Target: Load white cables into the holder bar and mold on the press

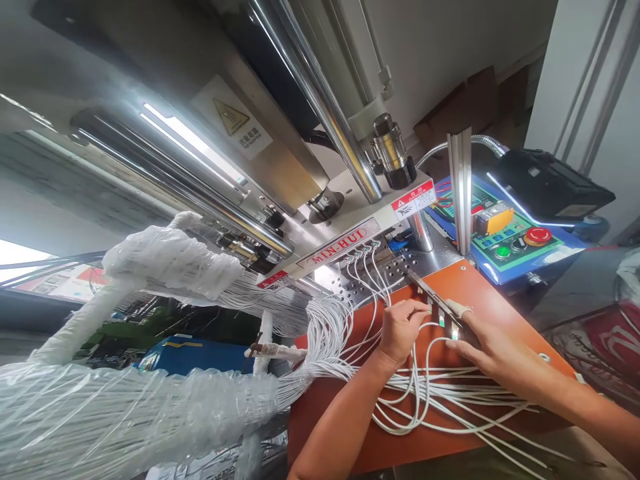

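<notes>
A narrow metal bar (433,297) with several slots lies at an angle over the orange-brown work surface. Small green-and-silver connectors (442,320) on white cables sit along it. My left hand (399,331) is pinched at the bar's near side, by a cable end; whatever lies between the fingertips is hidden. On the other side, my right hand (483,337) grips the bar's near end, its thumb beside the closest connector and a pale covering on one fingertip. Further in, several white cables (374,270) run to connectors seated under the press plate (345,233).
A large bundle of white cables (325,333), wrapped in clear film at the left, spreads over the orange-brown board (493,293). Steel guide columns (320,100) rise above the press. At right stands a blue control panel (520,233) with a red stop button (538,236) and a metal post (460,193).
</notes>
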`<move>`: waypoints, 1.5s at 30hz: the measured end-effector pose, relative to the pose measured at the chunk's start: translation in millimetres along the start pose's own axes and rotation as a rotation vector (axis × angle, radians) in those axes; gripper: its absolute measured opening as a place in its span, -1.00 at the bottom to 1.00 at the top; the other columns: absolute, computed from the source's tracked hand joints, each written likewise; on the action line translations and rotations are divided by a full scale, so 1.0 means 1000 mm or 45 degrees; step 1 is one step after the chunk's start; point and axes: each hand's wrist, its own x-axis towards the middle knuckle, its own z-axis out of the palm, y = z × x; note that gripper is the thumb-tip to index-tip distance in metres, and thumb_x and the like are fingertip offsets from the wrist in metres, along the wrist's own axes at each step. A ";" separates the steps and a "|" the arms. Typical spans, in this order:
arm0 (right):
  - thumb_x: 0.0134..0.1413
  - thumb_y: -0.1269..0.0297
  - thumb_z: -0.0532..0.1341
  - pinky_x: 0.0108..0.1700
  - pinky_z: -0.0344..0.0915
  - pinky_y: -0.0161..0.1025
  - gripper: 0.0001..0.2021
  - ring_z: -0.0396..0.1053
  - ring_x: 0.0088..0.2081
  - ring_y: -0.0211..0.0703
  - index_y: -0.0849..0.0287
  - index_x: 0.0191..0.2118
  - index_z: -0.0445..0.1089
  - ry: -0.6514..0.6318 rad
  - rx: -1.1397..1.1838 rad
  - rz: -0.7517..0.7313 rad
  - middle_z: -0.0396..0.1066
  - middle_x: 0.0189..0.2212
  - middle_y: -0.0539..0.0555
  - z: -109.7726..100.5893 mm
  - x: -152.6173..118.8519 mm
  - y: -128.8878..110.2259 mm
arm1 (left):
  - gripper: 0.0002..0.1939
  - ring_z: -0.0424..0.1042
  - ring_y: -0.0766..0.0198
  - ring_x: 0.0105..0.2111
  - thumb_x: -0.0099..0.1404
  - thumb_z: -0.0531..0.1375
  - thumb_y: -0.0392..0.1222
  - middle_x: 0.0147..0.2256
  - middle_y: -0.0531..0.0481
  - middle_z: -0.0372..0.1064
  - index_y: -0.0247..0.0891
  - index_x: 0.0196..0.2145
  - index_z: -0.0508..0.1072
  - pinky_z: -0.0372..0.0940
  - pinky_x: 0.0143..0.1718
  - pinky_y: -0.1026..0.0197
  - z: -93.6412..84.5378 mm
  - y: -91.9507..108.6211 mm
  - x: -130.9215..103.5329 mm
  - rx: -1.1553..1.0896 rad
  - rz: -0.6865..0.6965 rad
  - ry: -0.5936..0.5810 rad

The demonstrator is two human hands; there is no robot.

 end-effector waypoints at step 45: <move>0.17 -0.19 0.06 0.21 0.22 -0.06 -0.42 0.23 0.19 0.05 -0.02 0.21 0.14 -0.038 0.121 0.095 0.31 0.16 0.06 -0.010 -0.001 -0.012 | -0.76 0.51 0.17 -0.21 0.38 0.05 -0.31 -0.24 -0.13 0.52 -0.19 -0.13 0.50 0.40 -0.11 0.13 -0.029 -0.020 -0.013 0.259 0.262 0.121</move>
